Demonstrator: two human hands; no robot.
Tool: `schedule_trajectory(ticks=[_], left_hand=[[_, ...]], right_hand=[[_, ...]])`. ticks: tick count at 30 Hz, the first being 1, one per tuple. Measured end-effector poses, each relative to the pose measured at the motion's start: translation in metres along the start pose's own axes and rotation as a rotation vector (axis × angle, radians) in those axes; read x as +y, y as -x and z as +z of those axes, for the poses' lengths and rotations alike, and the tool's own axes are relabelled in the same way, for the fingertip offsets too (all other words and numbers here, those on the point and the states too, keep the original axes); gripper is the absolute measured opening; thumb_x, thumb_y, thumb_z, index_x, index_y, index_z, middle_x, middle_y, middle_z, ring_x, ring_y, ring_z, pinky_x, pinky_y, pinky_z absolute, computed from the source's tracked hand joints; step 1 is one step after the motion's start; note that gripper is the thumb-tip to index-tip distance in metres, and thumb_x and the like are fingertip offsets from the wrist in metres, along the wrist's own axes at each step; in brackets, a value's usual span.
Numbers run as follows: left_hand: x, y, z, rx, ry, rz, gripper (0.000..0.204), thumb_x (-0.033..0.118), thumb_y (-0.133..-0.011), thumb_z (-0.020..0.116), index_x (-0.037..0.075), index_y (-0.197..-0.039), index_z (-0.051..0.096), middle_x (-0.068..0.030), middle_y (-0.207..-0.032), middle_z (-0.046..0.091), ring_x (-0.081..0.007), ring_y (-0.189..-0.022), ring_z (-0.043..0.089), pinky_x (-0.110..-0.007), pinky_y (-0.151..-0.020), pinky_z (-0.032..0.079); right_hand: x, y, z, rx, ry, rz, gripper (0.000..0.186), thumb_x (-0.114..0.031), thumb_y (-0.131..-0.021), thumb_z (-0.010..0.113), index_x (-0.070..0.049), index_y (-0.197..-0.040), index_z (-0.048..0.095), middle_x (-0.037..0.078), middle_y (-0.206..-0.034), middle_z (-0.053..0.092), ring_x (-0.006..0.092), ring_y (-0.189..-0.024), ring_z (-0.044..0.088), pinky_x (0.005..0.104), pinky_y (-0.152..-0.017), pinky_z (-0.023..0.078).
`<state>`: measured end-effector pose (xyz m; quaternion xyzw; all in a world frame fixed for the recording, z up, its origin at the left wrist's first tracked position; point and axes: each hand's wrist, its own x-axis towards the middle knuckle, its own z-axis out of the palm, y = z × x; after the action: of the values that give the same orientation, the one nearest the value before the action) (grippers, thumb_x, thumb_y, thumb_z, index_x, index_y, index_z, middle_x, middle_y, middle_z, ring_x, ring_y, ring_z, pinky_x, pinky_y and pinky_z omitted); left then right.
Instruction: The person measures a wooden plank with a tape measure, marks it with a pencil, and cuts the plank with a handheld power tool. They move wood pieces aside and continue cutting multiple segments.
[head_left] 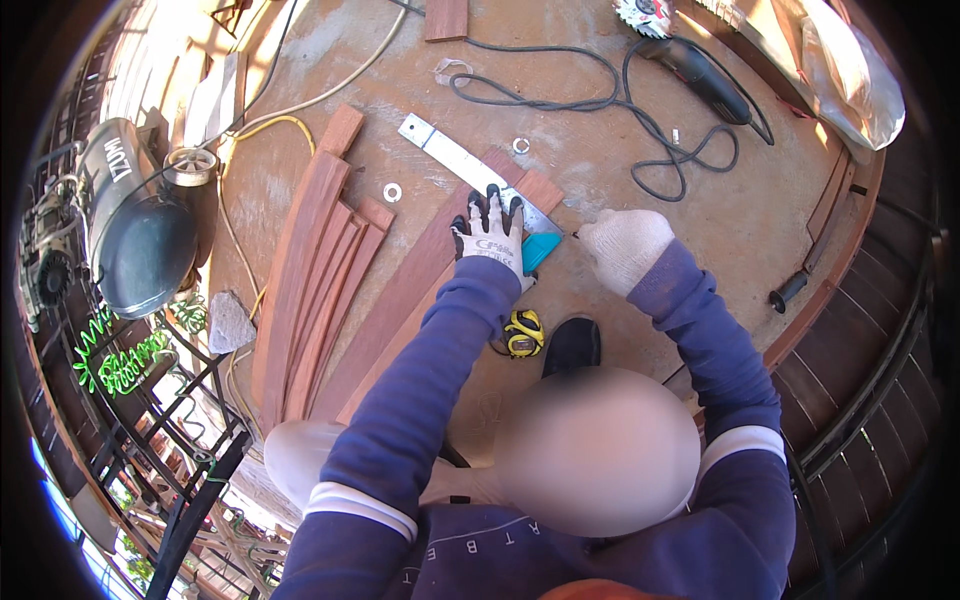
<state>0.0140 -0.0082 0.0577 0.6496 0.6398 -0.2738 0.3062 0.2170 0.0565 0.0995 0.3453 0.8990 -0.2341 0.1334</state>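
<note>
My left hand, in a pale glove with dark fingertips, lies spread over a carpenter's square with a silver blade and teal stock. The square rests across reddish wooden boards near their far end. My right hand, in a whitish knit glove, is closed just right of the square, with a small dark tip showing at its fingers; what it holds is too small to name. A yellow tape measure lies beside a dark shoe below my hands.
More boards lie to the left, beside a grey stone and an air compressor. A power tool with a toothed blade and looped cord lies at upper right, near a plastic-wrapped bundle. Two pale rings lie around the square.
</note>
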Motion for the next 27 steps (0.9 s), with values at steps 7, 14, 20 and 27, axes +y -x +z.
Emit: schedule_trajectory(ticks=[7, 14, 20, 27], left_hand=[[0.006, 0.003, 0.013, 0.162, 0.004, -0.008, 0.114, 0.058, -0.076, 0.078, 0.012, -0.162, 0.019, -0.0239, -0.167, 0.01, -0.0448, -0.154, 0.012, -0.061, -0.122, 0.015], [0.018, -0.003, 0.073, 0.381, 0.046, 0.071, 0.073, 0.037, -0.083, 0.071, 0.011, -0.147, 0.048, -0.0148, -0.128, 0.054, -0.0324, -0.116, 0.053, -0.05, -0.094, 0.046], [0.007, 0.004, 0.071, 0.352, 0.35, 0.097, 0.076, 0.026, -0.081, 0.073, 0.01, -0.149, 0.042, -0.0201, -0.123, 0.056, -0.037, -0.109, 0.06, -0.047, -0.094, 0.049], [-0.005, 0.025, 0.075, 0.398, 0.79, 0.079, 0.08, 0.022, -0.077, 0.08, 0.008, -0.147, 0.043, -0.0226, -0.13, 0.056, -0.0403, -0.117, 0.059, -0.047, -0.101, 0.048]], right_hand=[[-0.025, 0.035, 0.027, 0.755, -0.672, 0.306, 0.048, 0.006, -0.081, 0.053, -0.004, -0.126, 0.065, 0.016, -0.089, 0.064, 0.0267, -0.078, 0.068, 0.0355, -0.075, 0.054], [-0.042, 0.016, 0.109, 0.468, -1.717, 0.692, 0.06, 0.007, -0.085, 0.044, 0.002, -0.145, 0.048, 0.008, -0.1, 0.059, 0.0154, -0.081, 0.064, 0.026, -0.07, 0.054], [-0.039, -0.014, 0.091, 0.227, -1.605, 0.728, 0.047, -0.007, -0.089, 0.051, 0.0, -0.135, 0.055, 0.005, -0.088, 0.062, 0.0123, -0.066, 0.061, 0.026, -0.057, 0.051], [-0.033, -0.016, 0.071, -0.019, -1.426, 0.671, 0.038, -0.015, -0.09, 0.056, 0.0, -0.124, 0.062, 0.004, -0.078, 0.061, 0.011, -0.058, 0.057, 0.0267, -0.053, 0.048]])
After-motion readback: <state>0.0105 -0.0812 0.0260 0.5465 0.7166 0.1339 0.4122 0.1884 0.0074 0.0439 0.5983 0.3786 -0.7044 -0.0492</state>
